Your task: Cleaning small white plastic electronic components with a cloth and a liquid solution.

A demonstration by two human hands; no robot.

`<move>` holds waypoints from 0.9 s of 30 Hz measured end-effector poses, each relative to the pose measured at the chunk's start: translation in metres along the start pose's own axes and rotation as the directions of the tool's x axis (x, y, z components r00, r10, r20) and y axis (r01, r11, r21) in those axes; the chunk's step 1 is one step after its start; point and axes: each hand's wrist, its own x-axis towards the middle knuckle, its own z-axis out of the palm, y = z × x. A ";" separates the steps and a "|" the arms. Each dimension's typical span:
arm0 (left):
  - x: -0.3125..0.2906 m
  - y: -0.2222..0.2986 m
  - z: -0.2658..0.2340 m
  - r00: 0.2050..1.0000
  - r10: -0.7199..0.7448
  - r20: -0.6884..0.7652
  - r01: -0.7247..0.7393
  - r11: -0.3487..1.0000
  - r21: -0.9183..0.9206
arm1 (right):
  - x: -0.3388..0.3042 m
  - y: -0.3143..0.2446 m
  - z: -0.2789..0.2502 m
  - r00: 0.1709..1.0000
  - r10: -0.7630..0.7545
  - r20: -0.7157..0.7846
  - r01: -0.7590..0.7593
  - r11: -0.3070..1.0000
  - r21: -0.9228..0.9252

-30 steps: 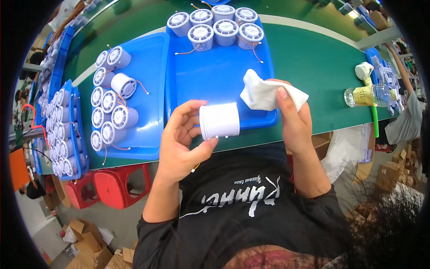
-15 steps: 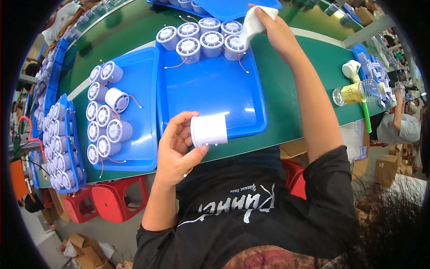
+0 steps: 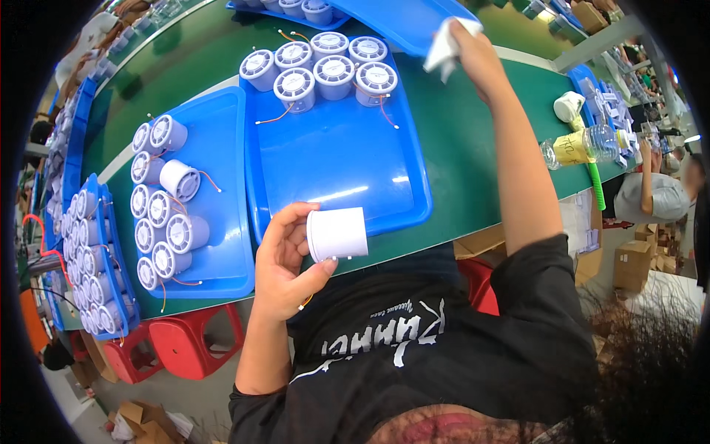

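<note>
The left hand pinches a white cylinder by its left end, at the near edge of the middle tray. The right hand, far right, pinches a white cloth beside the far tray. Seven similar cylinders crowd the middle tray's far end; its near part is bare. Open table stretches right toward a bottle.

Lettering on shirt, handwriting on bottle label
</note>
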 end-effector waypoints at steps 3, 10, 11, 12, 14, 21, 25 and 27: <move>0.002 -0.003 0.001 1.000 0.018 -0.006 -0.018 1.000 0.009 | -0.059 0.002 -0.026 0.999 0.036 -0.011 -0.035 0.998 0.042; 0.007 0.014 0.006 0.999 -0.029 -0.017 0.029 0.998 0.051 | -0.167 0.004 -0.054 0.985 0.167 0.039 -0.170 0.982 0.085; 0.009 0.015 0.005 0.999 -0.028 -0.017 0.029 0.998 0.057 | -0.179 0.002 -0.053 0.982 0.190 0.000 -0.188 0.974 0.129; 0.011 0.015 0.006 0.999 -0.014 -0.029 0.017 0.997 0.074 | -0.190 0.000 -0.052 0.980 0.199 0.023 -0.201 0.974 0.109; 0.014 0.016 0.007 0.999 -0.022 -0.046 0.026 0.996 0.081 | -0.210 -0.005 -0.049 0.976 0.209 0.058 -0.212 0.975 0.071; 0.024 0.019 0.018 0.995 0.013 -0.095 -0.002 0.993 0.120 | -0.240 -0.041 -0.052 0.957 0.216 0.196 -0.127 0.915 -0.384; 0.025 0.018 0.024 0.996 0.066 -0.058 -0.056 0.986 0.160 | -0.243 -0.075 -0.044 0.999 -0.014 0.036 0.023 0.965 -0.262; 0.024 0.016 0.025 0.996 0.081 -0.038 -0.073 0.982 0.177 | -0.245 -0.088 -0.023 0.992 -0.093 -0.080 0.092 0.995 -0.025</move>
